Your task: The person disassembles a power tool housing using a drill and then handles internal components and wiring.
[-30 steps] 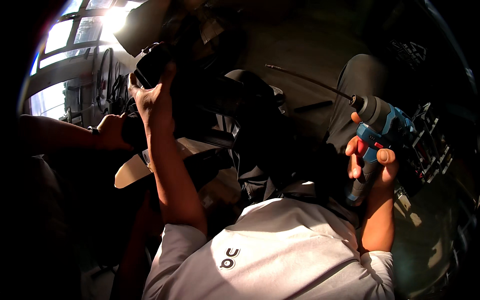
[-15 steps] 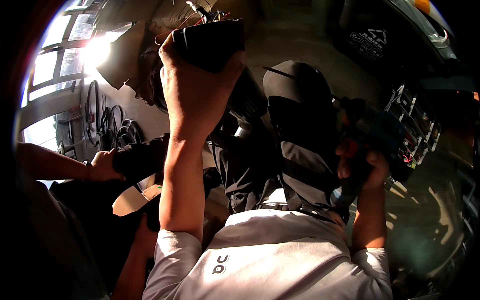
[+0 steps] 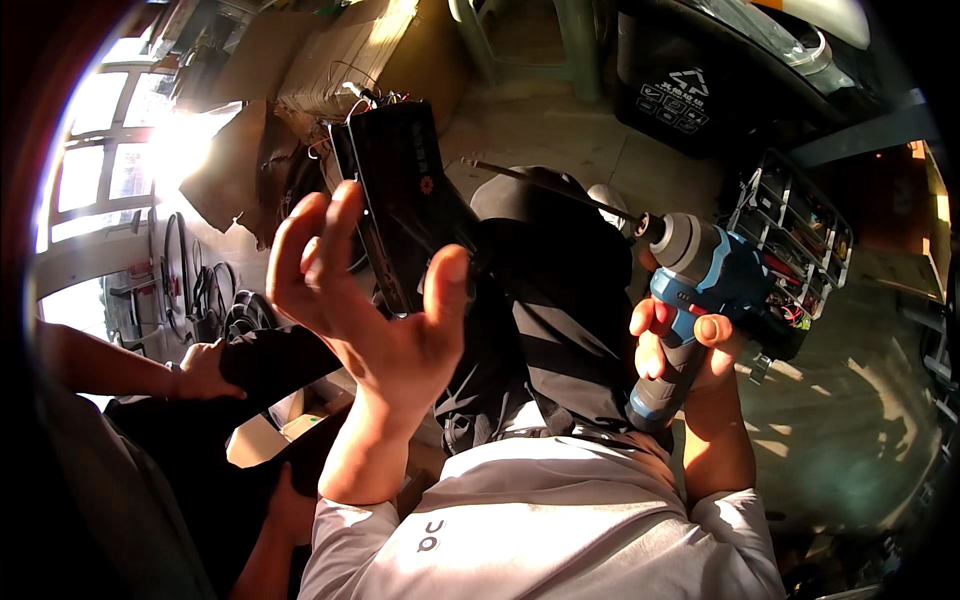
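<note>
The fingers of my left hand (image 3: pixel 390 335) are spread wide just before a black case (image 3: pixel 392 165), which is left of my knee (image 3: pixel 525 195), wires (image 3: pixel 378 98) at its far end; I can't tell whether they touch. My right hand's (image 3: pixel 718 362) fingers wrap a blue power drill (image 3: pixel 700 278), its long bit (image 3: pixel 560 188) pointing left.

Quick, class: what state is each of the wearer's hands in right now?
Left hand: open; whether it touches the black case cannot be told.
Right hand: closed around the blue drill.
</note>
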Tool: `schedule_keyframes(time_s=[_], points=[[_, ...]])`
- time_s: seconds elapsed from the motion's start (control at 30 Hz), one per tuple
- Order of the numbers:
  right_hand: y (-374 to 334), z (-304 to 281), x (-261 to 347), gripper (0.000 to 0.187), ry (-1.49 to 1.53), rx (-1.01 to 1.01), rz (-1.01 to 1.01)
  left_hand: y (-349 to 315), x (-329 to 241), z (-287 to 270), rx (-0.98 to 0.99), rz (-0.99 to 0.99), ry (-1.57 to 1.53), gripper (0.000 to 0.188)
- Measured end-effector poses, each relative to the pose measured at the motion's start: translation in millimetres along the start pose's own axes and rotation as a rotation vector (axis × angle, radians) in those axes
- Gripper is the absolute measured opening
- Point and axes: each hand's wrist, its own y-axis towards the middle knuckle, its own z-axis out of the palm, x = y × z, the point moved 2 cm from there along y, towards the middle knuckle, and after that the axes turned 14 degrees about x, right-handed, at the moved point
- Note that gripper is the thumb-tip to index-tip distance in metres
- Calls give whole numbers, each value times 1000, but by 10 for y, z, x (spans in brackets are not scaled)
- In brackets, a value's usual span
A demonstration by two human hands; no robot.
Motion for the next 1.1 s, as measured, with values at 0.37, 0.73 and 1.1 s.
schedule_keyframes(time_s=[0.37, 0.73, 1.1], points=[[-389, 185, -186, 51, -135, 25, 386, -120, -371, 121, 664, 567, -385, 30], [-600, 202, -436, 55, -138, 259, 447, -514, -368, 82, 820, 597, -339, 33], [-544, 288, -295, 34, -190, 141, 429, -353, -384, 180, 738, 642, -281, 28]])
